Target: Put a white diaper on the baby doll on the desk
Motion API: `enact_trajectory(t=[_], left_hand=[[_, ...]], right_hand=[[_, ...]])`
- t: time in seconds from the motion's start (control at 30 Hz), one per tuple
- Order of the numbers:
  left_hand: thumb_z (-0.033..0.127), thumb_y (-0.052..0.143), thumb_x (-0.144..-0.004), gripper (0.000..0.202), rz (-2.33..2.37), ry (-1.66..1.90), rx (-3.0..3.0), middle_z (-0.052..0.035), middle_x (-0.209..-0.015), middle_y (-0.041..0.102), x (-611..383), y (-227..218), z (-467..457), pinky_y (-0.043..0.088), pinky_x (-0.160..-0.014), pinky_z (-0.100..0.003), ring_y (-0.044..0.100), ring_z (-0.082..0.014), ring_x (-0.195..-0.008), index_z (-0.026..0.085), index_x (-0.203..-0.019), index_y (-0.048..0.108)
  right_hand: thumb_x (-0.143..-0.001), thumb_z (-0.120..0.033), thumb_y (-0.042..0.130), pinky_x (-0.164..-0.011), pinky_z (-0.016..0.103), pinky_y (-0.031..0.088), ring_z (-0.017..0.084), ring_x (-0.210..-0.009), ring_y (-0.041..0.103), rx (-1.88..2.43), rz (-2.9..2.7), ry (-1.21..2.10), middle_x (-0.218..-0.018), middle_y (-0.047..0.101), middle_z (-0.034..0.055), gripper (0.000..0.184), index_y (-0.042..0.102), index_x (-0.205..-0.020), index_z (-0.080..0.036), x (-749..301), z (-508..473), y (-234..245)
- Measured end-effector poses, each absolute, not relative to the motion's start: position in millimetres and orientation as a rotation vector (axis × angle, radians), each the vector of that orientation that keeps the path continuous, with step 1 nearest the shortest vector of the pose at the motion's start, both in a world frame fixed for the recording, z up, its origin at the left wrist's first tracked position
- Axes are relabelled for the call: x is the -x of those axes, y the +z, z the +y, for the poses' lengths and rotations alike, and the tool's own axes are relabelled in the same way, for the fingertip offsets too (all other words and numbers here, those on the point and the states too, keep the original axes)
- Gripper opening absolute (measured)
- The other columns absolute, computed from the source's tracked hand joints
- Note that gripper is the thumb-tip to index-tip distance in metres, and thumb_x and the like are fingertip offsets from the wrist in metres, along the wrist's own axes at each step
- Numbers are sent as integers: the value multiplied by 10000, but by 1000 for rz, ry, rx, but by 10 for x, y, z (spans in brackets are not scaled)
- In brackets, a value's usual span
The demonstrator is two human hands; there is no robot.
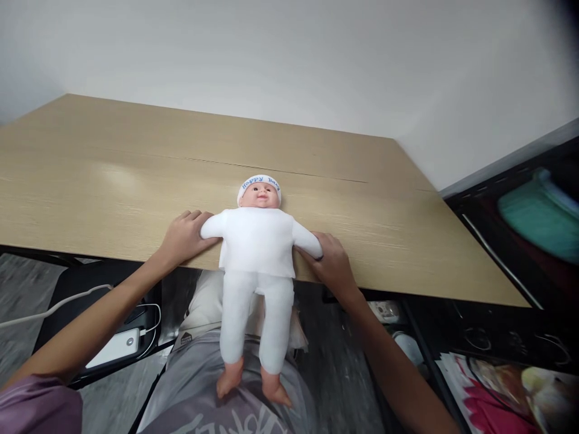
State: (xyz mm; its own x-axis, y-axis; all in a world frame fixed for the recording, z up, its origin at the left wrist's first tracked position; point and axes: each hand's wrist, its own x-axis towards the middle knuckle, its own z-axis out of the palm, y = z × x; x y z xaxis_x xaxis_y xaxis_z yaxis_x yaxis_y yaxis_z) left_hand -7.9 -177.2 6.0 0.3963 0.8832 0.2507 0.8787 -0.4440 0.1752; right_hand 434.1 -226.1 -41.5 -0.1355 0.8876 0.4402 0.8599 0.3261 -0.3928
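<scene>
A baby doll (257, 247) in a white suit and a white cap lies face up at the near edge of the wooden table (113, 181). Its legs hang over the edge above my lap. My left hand (184, 237) rests on the table with its fingers closed over the doll's sleeve on the left. My right hand (332, 263) grips the doll's other arm, fingers wrapped about the cuff. The doll's head points away from me, towards the wall.
A white power bank (118, 348) with a white cable lies on a black surface at lower left. At right stand a black shelf or cart holding a teal object (540, 220) and colourful printed packaging (506, 386). A white wall runs behind the table.
</scene>
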Motion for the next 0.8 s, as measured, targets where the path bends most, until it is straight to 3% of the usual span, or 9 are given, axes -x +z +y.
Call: enact_trajectory(t=[0.53, 0.8], left_hand=[[697, 679, -995, 517, 1685, 566, -2627, -158, -1076, 798, 13, -84, -617, 554, -921, -494, 751, -387, -1044, 225, -1180, 782], [745, 660, -969, 621, 1721, 664, -2619, -192, -1165, 820, 4, -156, 52, 537, -1066, -542, 754, -413, -1155, 189, -1192, 821]], right_hand=[[-1108, -801, 534, -983, 568, 610, 429, -1114, 725, 1578, -1970, 2, -1212, 794, 196, 637, 727, -1298, -224, -4311, -1171, -526], [-1126, -789, 494, -1007, 560, 592, 432, -1156, 707, 1572, -1996, -47, -1248, 786, 213, 671, 723, -1344, -197, -4300, -503, -551]])
